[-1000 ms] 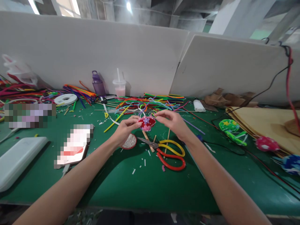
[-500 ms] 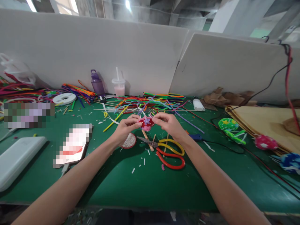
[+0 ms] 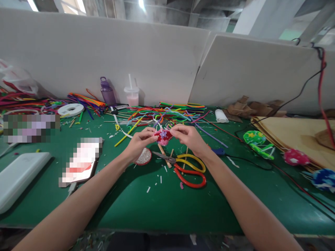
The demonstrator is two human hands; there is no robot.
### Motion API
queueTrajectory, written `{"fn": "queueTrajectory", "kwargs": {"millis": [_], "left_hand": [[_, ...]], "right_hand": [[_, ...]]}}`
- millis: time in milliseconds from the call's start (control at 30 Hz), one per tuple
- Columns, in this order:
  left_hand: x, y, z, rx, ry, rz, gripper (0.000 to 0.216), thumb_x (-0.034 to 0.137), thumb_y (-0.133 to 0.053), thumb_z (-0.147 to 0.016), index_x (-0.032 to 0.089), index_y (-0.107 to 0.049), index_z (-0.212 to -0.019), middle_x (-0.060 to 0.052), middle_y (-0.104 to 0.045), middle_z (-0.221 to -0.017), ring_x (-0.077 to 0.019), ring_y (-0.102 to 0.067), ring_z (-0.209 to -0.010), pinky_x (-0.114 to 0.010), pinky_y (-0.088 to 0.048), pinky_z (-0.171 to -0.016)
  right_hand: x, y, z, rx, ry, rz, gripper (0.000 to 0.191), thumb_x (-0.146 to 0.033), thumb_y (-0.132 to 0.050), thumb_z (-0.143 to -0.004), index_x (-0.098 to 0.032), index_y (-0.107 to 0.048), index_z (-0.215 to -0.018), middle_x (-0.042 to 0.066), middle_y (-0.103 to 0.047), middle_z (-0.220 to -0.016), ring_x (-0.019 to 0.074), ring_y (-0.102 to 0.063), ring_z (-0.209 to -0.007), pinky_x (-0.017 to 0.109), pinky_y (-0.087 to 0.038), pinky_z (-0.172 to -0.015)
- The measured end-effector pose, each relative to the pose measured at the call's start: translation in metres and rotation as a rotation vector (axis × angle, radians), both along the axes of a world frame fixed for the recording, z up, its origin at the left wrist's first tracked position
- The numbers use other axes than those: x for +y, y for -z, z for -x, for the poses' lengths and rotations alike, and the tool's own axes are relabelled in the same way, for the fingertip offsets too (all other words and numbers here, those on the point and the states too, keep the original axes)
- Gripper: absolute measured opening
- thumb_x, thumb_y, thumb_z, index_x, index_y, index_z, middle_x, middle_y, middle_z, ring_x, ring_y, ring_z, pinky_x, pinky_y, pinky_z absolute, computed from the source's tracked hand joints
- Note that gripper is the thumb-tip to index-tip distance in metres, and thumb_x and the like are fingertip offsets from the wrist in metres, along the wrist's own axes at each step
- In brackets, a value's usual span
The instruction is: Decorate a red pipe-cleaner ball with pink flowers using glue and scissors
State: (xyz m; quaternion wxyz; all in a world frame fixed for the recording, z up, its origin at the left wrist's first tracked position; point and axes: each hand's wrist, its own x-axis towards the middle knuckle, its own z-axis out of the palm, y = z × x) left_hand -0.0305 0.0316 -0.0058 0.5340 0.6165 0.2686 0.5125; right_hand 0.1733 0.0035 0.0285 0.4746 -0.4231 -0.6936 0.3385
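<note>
Between my two hands, above the green table, is a small red and pink craft piece (image 3: 164, 136) with a purple flower and bead-like dots on it. My left hand (image 3: 141, 141) pinches its left edge, and my right hand (image 3: 185, 135) pinches the right edge. Below the hands lie scissors (image 3: 171, 160) with one yellow and one red handle, blades spread and pointing left. A round dish of small pale beads (image 3: 144, 157) sits under my left hand. Short wooden sticks (image 3: 164, 156) lie beside the blades.
Behind my hands spreads a heap of coloured pipe cleaners (image 3: 167, 113). A purple bottle (image 3: 108, 92) and a lidded cup (image 3: 132, 97) stand near the partition. To the left are a phone (image 3: 82, 162) and a white power bank (image 3: 24, 181); at right, finished-looking fuzzy pieces (image 3: 295, 157) and a cable.
Both hands keep their hold on the craft piece in nearly the same place. The whole view has shifted very slightly; nothing was let go or picked up.
</note>
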Motion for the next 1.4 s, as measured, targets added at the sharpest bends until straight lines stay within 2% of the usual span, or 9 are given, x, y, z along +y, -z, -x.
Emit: {"fn": "queueTrajectory", "kwargs": {"millis": [333, 467, 600, 767, 967, 1200, 1400], "left_hand": [[-0.0006, 0.0001, -0.0001, 0.021, 0.02, -0.014, 0.012, 0.034, -0.076, -0.071, 0.022, -0.078, -0.074, -0.006, -0.057, -0.098, -0.0199, -0.051, -0.101, -0.037, -0.042, -0.096], [-0.0007, 0.0003, -0.0006, -0.011, 0.017, 0.016, 0.01, 0.031, -0.076, -0.07, 0.022, -0.077, -0.072, -0.006, -0.056, -0.098, -0.0189, -0.051, -0.101, -0.036, -0.041, -0.095], [0.0008, 0.0021, -0.0001, -0.027, 0.009, 0.017, 0.008, 0.03, -0.076, -0.07, 0.022, -0.076, -0.07, -0.005, -0.056, -0.098, -0.0177, -0.051, -0.099, -0.034, -0.042, -0.093], [0.0002, 0.001, 0.0, -0.006, -0.001, 0.007, 0.01, 0.032, -0.076, -0.07, 0.021, -0.077, -0.071, -0.005, -0.056, -0.097, -0.0177, -0.052, -0.099, -0.034, -0.043, -0.093], [-0.0011, -0.0013, -0.0003, 0.028, -0.024, -0.044, 0.012, 0.033, -0.076, -0.071, 0.022, -0.078, -0.072, -0.007, -0.057, -0.095, -0.0201, -0.052, -0.101, -0.037, -0.044, -0.095], [-0.0011, -0.0031, -0.0003, 0.06, -0.051, -0.086, 0.014, 0.035, -0.077, -0.07, 0.022, -0.078, -0.072, -0.006, -0.058, -0.094, -0.0189, -0.054, -0.095, -0.037, -0.046, -0.091], [0.0009, -0.001, 0.0014, 0.109, -0.079, -0.147, 0.012, 0.034, -0.075, -0.072, 0.023, -0.077, -0.073, -0.006, -0.057, -0.094, -0.0197, -0.054, -0.097, -0.04, -0.043, -0.097]], "right_hand": [[-0.0025, -0.0035, 0.0001, 0.02, -0.018, 0.043, 0.022, -0.037, -0.059, -0.081, -0.019, -0.063, -0.068, 0.001, -0.056, -0.074, 0.0119, -0.046, -0.064, 0.025, -0.032, -0.05], [-0.0007, -0.0048, -0.0029, 0.104, 0.077, 0.054, 0.018, -0.036, -0.061, -0.079, -0.019, -0.067, -0.077, 0.001, -0.061, -0.073, 0.0124, -0.049, -0.063, 0.025, -0.035, -0.05], [0.0021, -0.0043, -0.0061, 0.129, 0.142, -0.011, 0.017, -0.034, -0.065, -0.075, -0.019, -0.067, -0.081, 0.003, -0.066, -0.077, 0.0142, -0.055, -0.067, 0.027, -0.042, -0.057], [-0.0001, -0.0037, -0.0021, -0.027, 0.112, -0.143, 0.012, -0.03, -0.065, -0.077, -0.019, -0.066, -0.072, 0.003, -0.069, -0.077, 0.017, -0.061, -0.075, 0.031, -0.046, -0.07], [-0.0003, -0.0022, -0.0003, -0.079, 0.134, -0.221, 0.011, -0.028, -0.065, -0.078, -0.02, -0.065, -0.07, 0.003, -0.067, -0.076, 0.0178, -0.06, -0.076, 0.031, -0.045, -0.066], [-0.0022, -0.0034, -0.0001, -0.136, 0.166, -0.305, 0.013, -0.026, -0.065, -0.08, -0.02, -0.064, -0.069, 0.004, -0.065, -0.077, 0.017, -0.058, -0.073, 0.03, -0.044, -0.064], [-0.0041, -0.0026, 0.001, -0.245, 0.207, -0.413, 0.014, -0.021, -0.062, -0.082, -0.02, -0.062, -0.068, 0.004, -0.064, -0.076, 0.0163, -0.056, -0.071, 0.029, -0.04, -0.061]]}}
